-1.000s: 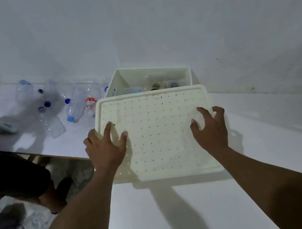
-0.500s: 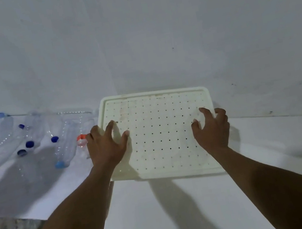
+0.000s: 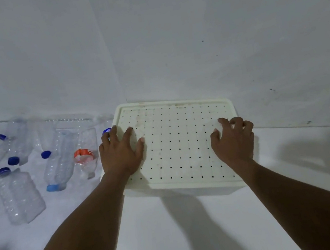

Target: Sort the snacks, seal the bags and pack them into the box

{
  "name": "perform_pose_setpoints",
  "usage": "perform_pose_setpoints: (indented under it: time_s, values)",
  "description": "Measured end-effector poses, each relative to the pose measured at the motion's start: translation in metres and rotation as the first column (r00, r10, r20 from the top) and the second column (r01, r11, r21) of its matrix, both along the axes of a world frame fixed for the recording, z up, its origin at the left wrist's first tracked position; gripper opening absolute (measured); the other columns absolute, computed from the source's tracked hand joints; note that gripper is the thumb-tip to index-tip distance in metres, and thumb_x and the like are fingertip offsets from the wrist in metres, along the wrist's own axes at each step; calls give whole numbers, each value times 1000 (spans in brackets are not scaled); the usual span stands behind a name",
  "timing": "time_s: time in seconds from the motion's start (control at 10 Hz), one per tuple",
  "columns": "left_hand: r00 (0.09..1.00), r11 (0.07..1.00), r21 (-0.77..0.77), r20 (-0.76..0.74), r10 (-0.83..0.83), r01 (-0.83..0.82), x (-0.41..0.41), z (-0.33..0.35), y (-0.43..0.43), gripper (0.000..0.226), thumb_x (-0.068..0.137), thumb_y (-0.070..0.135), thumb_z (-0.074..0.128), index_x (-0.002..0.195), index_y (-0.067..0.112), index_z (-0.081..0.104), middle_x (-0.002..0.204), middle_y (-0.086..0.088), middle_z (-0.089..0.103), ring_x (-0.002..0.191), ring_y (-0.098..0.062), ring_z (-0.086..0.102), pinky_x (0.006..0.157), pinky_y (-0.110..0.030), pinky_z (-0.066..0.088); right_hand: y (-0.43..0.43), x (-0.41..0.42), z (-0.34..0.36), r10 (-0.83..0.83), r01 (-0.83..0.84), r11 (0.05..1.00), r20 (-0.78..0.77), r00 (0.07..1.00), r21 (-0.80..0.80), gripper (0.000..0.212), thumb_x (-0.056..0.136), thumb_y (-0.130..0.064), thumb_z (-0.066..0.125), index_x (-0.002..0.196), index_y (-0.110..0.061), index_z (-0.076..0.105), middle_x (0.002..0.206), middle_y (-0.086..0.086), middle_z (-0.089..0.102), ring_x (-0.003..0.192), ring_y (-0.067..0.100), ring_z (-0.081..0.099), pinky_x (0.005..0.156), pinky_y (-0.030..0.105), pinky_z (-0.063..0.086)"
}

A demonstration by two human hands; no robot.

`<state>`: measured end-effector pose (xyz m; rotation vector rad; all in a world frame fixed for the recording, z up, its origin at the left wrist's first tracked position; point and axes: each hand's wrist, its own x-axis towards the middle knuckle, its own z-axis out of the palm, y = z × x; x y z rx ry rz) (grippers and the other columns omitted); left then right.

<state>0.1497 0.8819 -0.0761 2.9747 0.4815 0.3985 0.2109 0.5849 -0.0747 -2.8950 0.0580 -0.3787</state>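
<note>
A cream perforated lid (image 3: 180, 144) lies flat on the white box (image 3: 192, 193), which stands against the wall; only a strip of the box's front wall shows beneath the lid. My left hand (image 3: 121, 153) presses on the lid's left side with its fingers spread. On the lid's right edge rests my right hand (image 3: 233, 142), fingers bent and fingertips down. The inside of the box, with any snack bags, is hidden.
Several empty clear plastic bottles (image 3: 19, 195) with blue caps lie on the white table (image 3: 178, 241) left of the box, one with a red label (image 3: 85, 157) close to my left hand. A white wall rises right behind the box.
The lid has slid back over the box, whose open top showed a second ago and is now covered. Both hands stayed on the lid, and my view has tilted upward.
</note>
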Motion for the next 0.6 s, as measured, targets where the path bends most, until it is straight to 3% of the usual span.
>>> perform_pose_setpoints:
  time_s: [0.1, 0.2, 0.3, 0.4, 0.5, 0.6]
  values:
    - [993, 999, -36, -118, 9, -13, -7, 5, -11, 68, 92, 65, 32, 146, 25, 40, 156, -19, 34, 142, -45, 29, 109, -57, 34, -3, -5, 5, 45, -42, 999, -99, 994, 34, 47, 92, -39, 50, 135, -22, 55, 136, 14, 53, 127, 40, 40, 93, 48, 45]
    - [968, 996, -92, -253, 0, -24, -22, 9, -34, 77, 94, 69, 24, 156, 24, 19, 165, -18, 14, 152, -42, 8, 120, -58, 12, -10, -25, 9, 120, -123, 992, -208, 971, -4, 54, 96, -45, 42, 146, -23, 43, 154, 11, 39, 146, 37, 26, 112, 50, 31]
    - [943, 988, -150, -326, -67, 18, -40, 20, -64, 82, 93, 72, 26, 157, 23, 12, 167, -17, 4, 153, -42, 2, 122, -57, 10, -22, -51, 15, 245, -257, 966, -261, 934, -14, 57, 98, -44, 41, 149, -20, 37, 159, 10, 32, 150, 32, 20, 117, 49, 26]
    - [903, 981, -166, -399, -162, 103, -57, 37, -97, 80, 93, 69, 35, 156, 24, 16, 167, -14, 5, 152, -41, 5, 120, -56, 16, -39, -74, 29, 376, -381, 922, -373, 848, 64, 59, 98, -42, 45, 151, -20, 34, 162, 7, 25, 151, 24, 20, 119, 43, 26]
    - [861, 964, -208, -447, -243, 164, -64, 51, -130, 67, 92, 60, 46, 148, 25, 35, 157, -11, 27, 143, -36, 27, 111, -53, 35, -63, -88, 52, 421, -400, 903, -495, 760, 155, 53, 98, -40, 49, 147, -21, 44, 159, 0, 35, 147, 19, 31, 119, 34, 27]
    - [781, 926, -291, -509, -362, 240, -66, 67, -165, 57, 90, 55, 53, 138, 22, 53, 143, -6, 51, 130, -29, 47, 107, -46, 43, -86, -99, 77, 449, -396, 892, -524, 724, 217, 37, 95, -38, 54, 128, -23, 63, 137, -4, 59, 131, 18, 50, 110, 32, 39]
